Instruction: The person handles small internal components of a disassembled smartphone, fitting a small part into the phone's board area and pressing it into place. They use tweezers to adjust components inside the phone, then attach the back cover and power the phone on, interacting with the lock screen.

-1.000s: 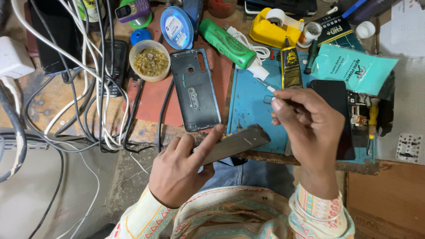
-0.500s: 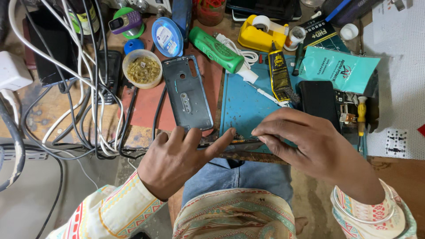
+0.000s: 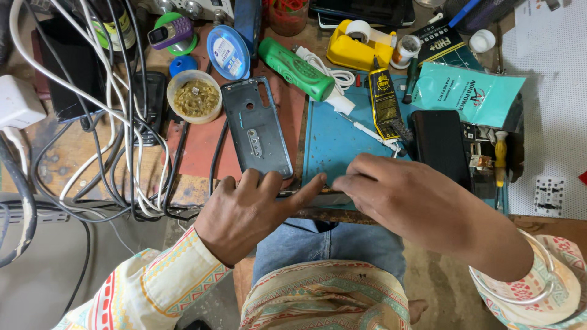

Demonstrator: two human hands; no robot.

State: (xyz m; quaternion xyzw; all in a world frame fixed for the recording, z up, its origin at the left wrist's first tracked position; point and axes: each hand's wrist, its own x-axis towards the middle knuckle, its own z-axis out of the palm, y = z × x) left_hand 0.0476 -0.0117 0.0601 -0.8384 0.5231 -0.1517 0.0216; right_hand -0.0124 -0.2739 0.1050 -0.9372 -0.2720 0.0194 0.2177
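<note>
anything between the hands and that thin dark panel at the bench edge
Nothing visible. The left hand and the right hand both rest directly on the thin dark panel at the front edge of the blue mat. The grey phone back cover lies behind them, out of the way.

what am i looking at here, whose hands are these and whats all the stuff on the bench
This is one picture from a camera worn on a person's head, looking down at their own two bare hands and lap. The left hand and right hand meet at the bench's front edge and together hold a thin dark flat part, mostly hidden under the fingers. On the bench lie a blue work mat, a grey phone back cover, a black phone, a green tool, a black and yellow glue tube, a small tub of tiny parts, a teal packet, a yellow tape dispenser and tangled cables.
</note>
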